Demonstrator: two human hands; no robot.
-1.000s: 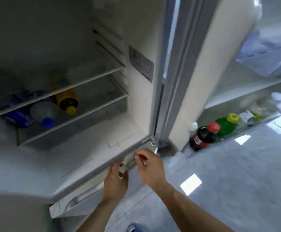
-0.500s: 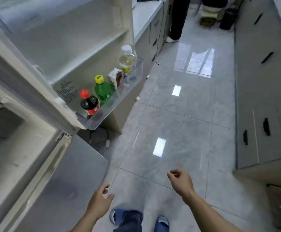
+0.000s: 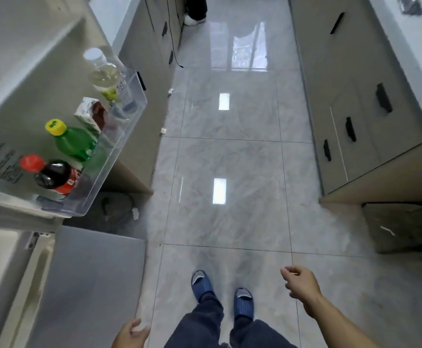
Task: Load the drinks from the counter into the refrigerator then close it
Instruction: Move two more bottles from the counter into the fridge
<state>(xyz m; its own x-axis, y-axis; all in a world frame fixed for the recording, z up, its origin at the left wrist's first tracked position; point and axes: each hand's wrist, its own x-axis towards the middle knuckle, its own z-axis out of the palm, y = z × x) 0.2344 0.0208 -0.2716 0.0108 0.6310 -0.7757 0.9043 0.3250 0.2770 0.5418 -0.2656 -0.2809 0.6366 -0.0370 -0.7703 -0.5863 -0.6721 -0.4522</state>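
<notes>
View swung further away from the refrigerator interior since half a second ago: door shelf (image 3: 119, 156) now larger and at 10 o'clock, both hands lower in the view, feet fully visible at 6 o'clock.

Left hand (image 3: 132, 335) at 7 o'clock, fingers loosely spread, grasping nothing. Right hand (image 3: 302, 282) at 5 o'clock, fingers loosely curled, likewise grasping nothing.

Loaded so far, upright in the clear door shelf, near to far: cola bottle (image 3: 54, 175) with red cap, green soda bottle (image 3: 75, 144) with yellow cap, small carton (image 3: 92, 114), clear bottle (image 3: 103, 71) with white cap. Refrigerator door (image 3: 24, 79) open, long axis of the shelf running from 9 o'clock toward 12 o'clock.

Key relation: white bench (image 3: 405, 51) along the upper right edge, at 2 o'clock from the right hand and well apart from it. Right hand nearer to that bench than the left. No drinks identifiable on it; a blurred dark item at its far end only.

Judgement: turn toward the right-hand bench in progress; door closing not yet due unless no drinks remain.
</notes>
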